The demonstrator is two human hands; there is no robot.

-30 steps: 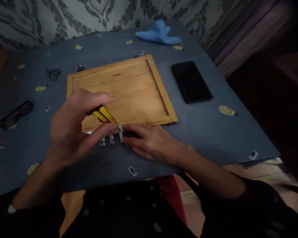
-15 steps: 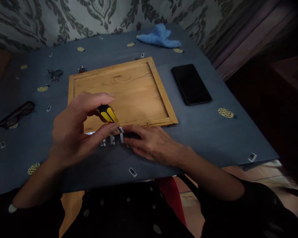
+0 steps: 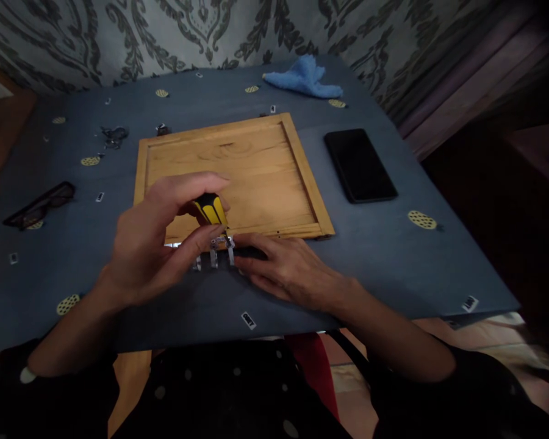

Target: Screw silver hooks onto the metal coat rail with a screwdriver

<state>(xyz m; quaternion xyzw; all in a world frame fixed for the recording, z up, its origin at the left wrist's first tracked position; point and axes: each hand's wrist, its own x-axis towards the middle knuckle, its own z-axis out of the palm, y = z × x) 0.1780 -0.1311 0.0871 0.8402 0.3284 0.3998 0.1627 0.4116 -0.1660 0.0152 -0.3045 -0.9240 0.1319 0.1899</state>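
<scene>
My left hand [image 3: 141, 238] is closed around a short yellow-and-black screwdriver [image 3: 213, 210], its thumb low on the handle. The screwdriver leans slightly, and its tip points down at a shiny metal fitting [image 3: 231, 253] with several upright prongs. This fitting lies along the near edge of a framed wooden panel [image 3: 260, 177]. From the right, my right hand [image 3: 290, 265] grips the fitting's end with thumb and fingers. Something dark shows between those fingers; its shape is mostly hidden. The exact contact of the tip is too small to make out.
On the blue patterned tablecloth [image 3: 375, 262], a black phone [image 3: 360, 164] lies right of the panel and a blue cloth [image 3: 304, 77] behind it. Dark glasses [image 3: 41, 205] rest at the left. Small metal parts [image 3: 114, 136] sit beyond the panel's left corner.
The whole view has shifted, so everything on the table appears a little further right. The screwdriver stands slightly more upright in my left hand. My right hand keeps its grip.
</scene>
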